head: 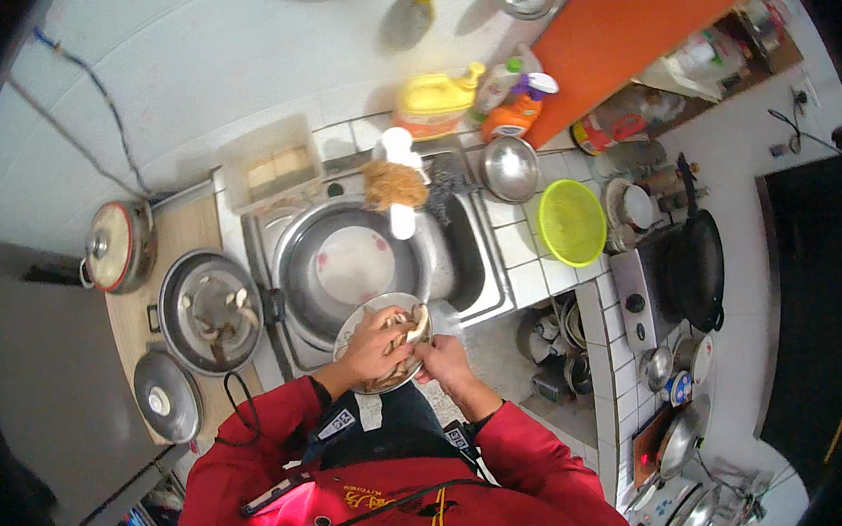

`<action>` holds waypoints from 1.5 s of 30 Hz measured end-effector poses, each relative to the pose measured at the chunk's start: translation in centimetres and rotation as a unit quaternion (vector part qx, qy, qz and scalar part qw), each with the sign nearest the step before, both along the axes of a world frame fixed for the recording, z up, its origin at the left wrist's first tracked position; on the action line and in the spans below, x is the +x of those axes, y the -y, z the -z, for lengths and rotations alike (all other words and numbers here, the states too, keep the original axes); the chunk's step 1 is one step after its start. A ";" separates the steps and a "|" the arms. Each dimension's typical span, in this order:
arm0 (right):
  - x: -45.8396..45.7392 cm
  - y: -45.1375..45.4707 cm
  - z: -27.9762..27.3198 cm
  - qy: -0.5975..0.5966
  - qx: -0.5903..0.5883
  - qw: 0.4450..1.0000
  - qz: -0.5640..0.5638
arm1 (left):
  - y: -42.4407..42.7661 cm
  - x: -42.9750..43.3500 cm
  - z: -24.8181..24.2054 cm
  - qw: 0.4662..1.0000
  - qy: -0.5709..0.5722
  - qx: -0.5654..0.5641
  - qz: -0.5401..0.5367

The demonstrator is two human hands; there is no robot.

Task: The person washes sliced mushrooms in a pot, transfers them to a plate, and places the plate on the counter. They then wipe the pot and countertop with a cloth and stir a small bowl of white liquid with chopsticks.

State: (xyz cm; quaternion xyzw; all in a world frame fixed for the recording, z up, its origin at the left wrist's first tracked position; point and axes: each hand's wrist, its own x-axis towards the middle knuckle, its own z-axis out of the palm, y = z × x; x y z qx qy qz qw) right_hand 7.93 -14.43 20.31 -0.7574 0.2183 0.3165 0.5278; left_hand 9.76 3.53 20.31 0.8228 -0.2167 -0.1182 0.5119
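Note:
Held low over the sink's front edge is a plate [343, 339] heaped with pale, brown-edged pieces that look like mushrooms [418, 325]. My left hand [374, 347] lies over the heap from the left, its fingers curled around some pieces. At the plate's right rim, my right hand [445, 363] grips it between thumb and fingers. Just beyond the plate, a large steel basin [295, 262] sits in the sink [496, 279]. A pale dish with red marks [356, 264] shows at the basin's bottom. The underside of the plate is hidden.
On the left, a wooden board [191, 214] bears a steel pan [173, 312] with similar pieces, a lid [168, 398] and a lidded pot [119, 246]. A faucet [403, 220] with a brown scrubber [394, 185] overhangs the sink. Rightward stand a green basket [572, 223] and a wok [703, 270].

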 end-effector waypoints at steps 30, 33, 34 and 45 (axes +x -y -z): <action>-2.8 20.6 10.7 0.081 0.230 0.853 0.462 | 8.1 1.1 -3.2 0.987 0.106 0.117 0.026; -2.4 20.7 11.4 0.113 0.273 0.833 0.468 | 6.1 -0.3 -3.0 0.987 0.088 0.134 0.006; -2.2 20.8 11.8 0.104 0.274 0.837 0.462 | 5.4 -0.8 -2.8 0.986 0.091 0.141 -0.002; -4.1 20.9 12.6 0.039 0.304 0.852 0.424 | -5.9 -7.5 0.2 0.974 0.011 0.170 -0.151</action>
